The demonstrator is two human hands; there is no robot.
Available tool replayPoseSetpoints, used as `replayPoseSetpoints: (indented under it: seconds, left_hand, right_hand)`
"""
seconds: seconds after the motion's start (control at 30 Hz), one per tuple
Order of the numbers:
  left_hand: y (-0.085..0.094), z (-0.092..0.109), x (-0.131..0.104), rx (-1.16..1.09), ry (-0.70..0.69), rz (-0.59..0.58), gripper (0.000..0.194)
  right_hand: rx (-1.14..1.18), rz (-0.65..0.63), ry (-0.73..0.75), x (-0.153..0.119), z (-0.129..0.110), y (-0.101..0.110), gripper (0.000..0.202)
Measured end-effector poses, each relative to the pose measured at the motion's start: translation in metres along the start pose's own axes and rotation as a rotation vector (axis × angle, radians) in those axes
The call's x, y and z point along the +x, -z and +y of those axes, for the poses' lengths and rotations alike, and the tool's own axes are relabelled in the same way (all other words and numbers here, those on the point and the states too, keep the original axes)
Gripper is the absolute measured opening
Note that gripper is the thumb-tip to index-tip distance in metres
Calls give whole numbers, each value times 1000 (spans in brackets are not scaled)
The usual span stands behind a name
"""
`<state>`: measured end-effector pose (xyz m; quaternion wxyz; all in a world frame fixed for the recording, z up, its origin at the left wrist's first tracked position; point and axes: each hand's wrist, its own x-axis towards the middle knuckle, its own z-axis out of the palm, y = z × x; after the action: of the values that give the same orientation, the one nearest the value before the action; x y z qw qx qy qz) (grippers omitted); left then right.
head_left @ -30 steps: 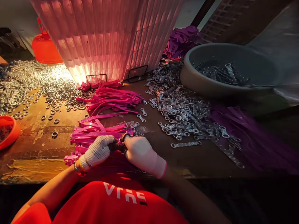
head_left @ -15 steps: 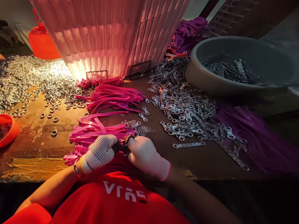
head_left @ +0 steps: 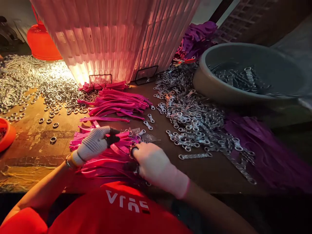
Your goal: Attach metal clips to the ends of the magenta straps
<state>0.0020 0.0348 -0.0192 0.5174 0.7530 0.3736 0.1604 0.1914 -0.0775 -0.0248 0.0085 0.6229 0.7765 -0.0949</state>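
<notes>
My left hand (head_left: 94,143), in a white dotted glove with dark fingertips, is over the pink straps (head_left: 106,162). Its thumb and fingers point right, slightly apart, with nothing visible between them. Just to the right, my right hand (head_left: 154,162) is closed, back of the glove up, around a small metal ring piece (head_left: 134,150) at its dark fingertips. Part of that piece is hidden by the fingers. More pink straps (head_left: 119,100) lie in a bundle beyond both hands, with a few loose metal links (head_left: 148,125) beside them.
Metal rings (head_left: 56,87) are heaped at the left, near a red lamp (head_left: 42,42) and an orange bowl (head_left: 7,136). Translucent corrugated panels (head_left: 104,42) stand behind. To the right are piled metal links (head_left: 192,120), a large grey basin (head_left: 219,89) and purple straps (head_left: 265,152).
My hands were together and have parted. The left has moved left and up, its fingers loosened; the right has come slightly nearer, still closed. More pink straps show between them.
</notes>
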Motion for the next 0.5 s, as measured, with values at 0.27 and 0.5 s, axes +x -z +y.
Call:
replayPoseSetpoints:
  seconds: [0.27, 0.5]
  left_hand:
    - [-15, 5, 23, -1390, 516, 170, 12]
    - [-28, 2, 19, -1535, 381, 263, 24]
  right_hand:
    - [65, 8, -708, 69, 95, -46, 26]
    - [190, 130, -663, 74, 100, -70, 23]
